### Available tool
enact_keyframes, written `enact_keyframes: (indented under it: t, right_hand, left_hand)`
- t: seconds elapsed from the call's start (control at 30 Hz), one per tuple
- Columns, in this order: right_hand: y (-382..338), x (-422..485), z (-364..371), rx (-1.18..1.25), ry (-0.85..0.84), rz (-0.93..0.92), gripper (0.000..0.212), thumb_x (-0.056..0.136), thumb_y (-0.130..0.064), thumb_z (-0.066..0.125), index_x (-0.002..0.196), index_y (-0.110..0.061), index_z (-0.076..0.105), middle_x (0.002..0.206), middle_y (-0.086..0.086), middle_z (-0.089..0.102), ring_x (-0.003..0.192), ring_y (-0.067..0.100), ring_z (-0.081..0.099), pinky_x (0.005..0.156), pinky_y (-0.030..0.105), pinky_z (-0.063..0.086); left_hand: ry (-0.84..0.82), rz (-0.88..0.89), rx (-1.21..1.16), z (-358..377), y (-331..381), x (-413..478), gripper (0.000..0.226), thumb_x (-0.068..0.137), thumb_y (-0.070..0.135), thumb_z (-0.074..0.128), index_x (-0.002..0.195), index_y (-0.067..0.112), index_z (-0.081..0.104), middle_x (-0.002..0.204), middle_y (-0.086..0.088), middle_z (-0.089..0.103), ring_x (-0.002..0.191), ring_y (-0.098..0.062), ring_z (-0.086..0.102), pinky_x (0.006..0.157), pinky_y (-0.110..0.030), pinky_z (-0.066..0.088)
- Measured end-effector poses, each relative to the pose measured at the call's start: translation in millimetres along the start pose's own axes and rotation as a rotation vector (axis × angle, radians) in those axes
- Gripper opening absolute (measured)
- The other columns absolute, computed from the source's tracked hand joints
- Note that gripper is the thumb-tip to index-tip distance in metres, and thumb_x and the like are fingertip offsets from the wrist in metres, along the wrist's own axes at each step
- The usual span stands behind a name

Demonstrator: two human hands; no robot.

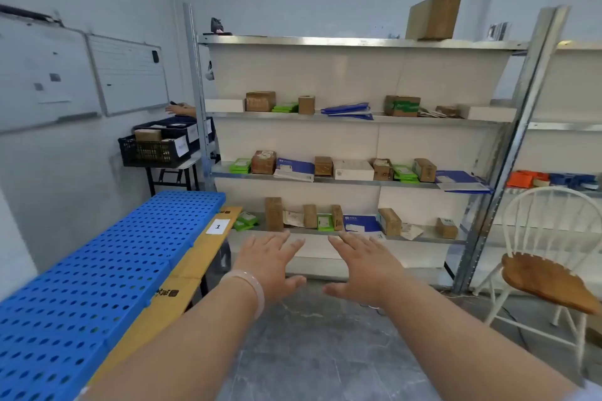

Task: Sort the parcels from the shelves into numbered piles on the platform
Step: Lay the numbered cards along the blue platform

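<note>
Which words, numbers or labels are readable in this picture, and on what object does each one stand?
"1": on the white paper label, lying on the cardboard strip beside the blue platform.
Black print on the same strip: too blurred to read.
White tags on the black crates: too blurred.
Labels on the parcels on the shelves: too small.
Whiteboard writing: too small.

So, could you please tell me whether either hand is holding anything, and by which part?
Nothing is held: the left hand and right hand are both open, fingers spread, before the shelves.
</note>
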State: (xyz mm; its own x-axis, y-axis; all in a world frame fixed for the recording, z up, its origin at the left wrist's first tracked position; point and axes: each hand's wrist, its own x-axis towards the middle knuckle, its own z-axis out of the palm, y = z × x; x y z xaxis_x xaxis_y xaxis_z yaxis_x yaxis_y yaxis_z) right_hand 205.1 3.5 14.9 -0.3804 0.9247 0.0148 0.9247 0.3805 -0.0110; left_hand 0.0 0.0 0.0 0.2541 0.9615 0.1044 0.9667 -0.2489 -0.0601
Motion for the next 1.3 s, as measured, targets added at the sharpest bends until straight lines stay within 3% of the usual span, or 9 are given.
enact_keyframes:
  t: [0.3, 0.57, 1.0, 1.3]
  right_hand:
    - [-18, 146, 26, -0.006, -0.031, -0.053, 0.097, 0.081, -0.070, 0.051, 0.153, -0.029, 0.001, 0.162, -0.004, 0.001, 0.149, 0.017, 0.001, 0.121, 0.040, 0.001]
    - [3, 262, 66, -0.001, -0.105, -0.117, 0.095, 0.081, -0.069, 0.051, 0.154, -0.028, 0.003, 0.162, -0.002, 0.004, 0.149, 0.017, 0.003, 0.121, 0.041, 0.002]
    - [74, 482, 91, 0.036, -0.137, -0.249, 0.091, 0.085, -0.067, 0.047, 0.154, -0.026, 0.005, 0.162, -0.001, 0.006, 0.149, 0.018, 0.004, 0.121, 0.039, 0.004]
    - [43, 600, 147, 0.087, -0.275, -0.302, 0.089, 0.086, -0.066, 0.049, 0.154, -0.026, 0.008, 0.162, -0.002, 0.006, 0.148, 0.020, 0.008, 0.120, 0.036, 0.006]
  left_hand:
    - [-0.022, -0.049, -0.018, 46, -103, 100, 0.074, 0.089, 0.066, 0.038, 0.150, 0.039, 0.007, 0.160, 0.006, 0.013, 0.146, -0.018, 0.014, 0.118, -0.044, 0.016]
    - [-0.115, -0.072, -0.036, 98, -147, 188, 0.074, 0.089, 0.064, 0.039, 0.151, 0.038, 0.006, 0.160, 0.004, 0.014, 0.146, -0.018, 0.013, 0.118, -0.042, 0.015]
    - [-0.174, -0.284, -0.086, 147, -202, 356, 0.072, 0.091, 0.062, 0.037, 0.151, 0.035, 0.009, 0.160, 0.004, 0.013, 0.146, -0.018, 0.014, 0.118, -0.039, 0.017]
    - [-0.259, -0.409, -0.130, 210, -284, 408, 0.071, 0.091, 0.062, 0.037, 0.151, 0.037, 0.008, 0.160, 0.004, 0.010, 0.146, -0.019, 0.011, 0.118, -0.041, 0.015]
